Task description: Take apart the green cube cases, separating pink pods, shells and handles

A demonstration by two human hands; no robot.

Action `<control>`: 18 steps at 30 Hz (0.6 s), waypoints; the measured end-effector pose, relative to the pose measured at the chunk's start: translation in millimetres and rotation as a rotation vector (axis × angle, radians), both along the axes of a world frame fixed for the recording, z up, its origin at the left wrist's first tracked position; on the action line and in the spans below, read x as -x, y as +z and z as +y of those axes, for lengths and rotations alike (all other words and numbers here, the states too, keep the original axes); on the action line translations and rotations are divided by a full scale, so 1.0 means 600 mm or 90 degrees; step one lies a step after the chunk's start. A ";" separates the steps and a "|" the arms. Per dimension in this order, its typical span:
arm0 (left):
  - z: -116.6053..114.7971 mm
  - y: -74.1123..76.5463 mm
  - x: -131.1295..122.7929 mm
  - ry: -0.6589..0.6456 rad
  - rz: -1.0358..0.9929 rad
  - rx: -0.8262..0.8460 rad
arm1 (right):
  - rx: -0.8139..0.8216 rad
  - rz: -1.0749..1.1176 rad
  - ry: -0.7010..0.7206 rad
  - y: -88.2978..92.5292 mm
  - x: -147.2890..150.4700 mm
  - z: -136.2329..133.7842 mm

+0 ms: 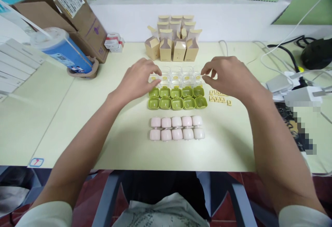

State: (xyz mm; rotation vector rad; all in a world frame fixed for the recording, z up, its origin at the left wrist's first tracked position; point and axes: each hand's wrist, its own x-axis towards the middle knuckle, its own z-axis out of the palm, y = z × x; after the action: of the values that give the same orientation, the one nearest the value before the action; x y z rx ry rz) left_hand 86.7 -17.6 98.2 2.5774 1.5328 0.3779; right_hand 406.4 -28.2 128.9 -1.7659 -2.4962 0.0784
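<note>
My left hand (pixel 141 78) is at the left end of the clear plastic pieces (pixel 176 79), its thumb and fingers apart. At their right end is my right hand (pixel 220 73), thumb and fingertips curved with a gap between them. Neither hand shows anything held. Green square cups (pixel 177 103) stand in two rows just in front of the clear pieces. Nearer the table edge lie two rows of pale pink and white rounded pieces (pixel 177 134). Small yellow pieces (pixel 218 98) lie right of the green cups.
Open small cartons (pixel 165 50) stand at the back wall. On the left are a blue cup (pixel 67 52) in a holder, a cardboard box (pixel 89 30) and small white-red boxes (pixel 114 43). White chargers (pixel 303 95), cables and a black object (pixel 317 54) occupy the right.
</note>
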 end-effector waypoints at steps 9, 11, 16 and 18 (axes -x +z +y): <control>0.071 -0.063 0.043 0.104 -0.082 0.017 | 0.011 0.088 0.032 -0.089 -0.003 0.096; 0.066 -0.066 0.031 0.089 -0.040 -0.036 | 0.002 0.070 0.029 -0.094 0.004 0.097; 0.056 -0.054 -0.007 0.008 0.049 -0.017 | -0.082 0.035 0.052 -0.108 0.024 0.092; 0.058 -0.045 -0.021 0.002 0.056 0.011 | -0.089 0.024 0.051 -0.110 0.030 0.090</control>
State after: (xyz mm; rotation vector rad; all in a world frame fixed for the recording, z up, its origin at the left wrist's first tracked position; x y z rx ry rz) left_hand 99.1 17.3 71.4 2.6121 1.5612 0.2533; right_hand 388.5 25.9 63.0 -1.5975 -2.4790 -0.0571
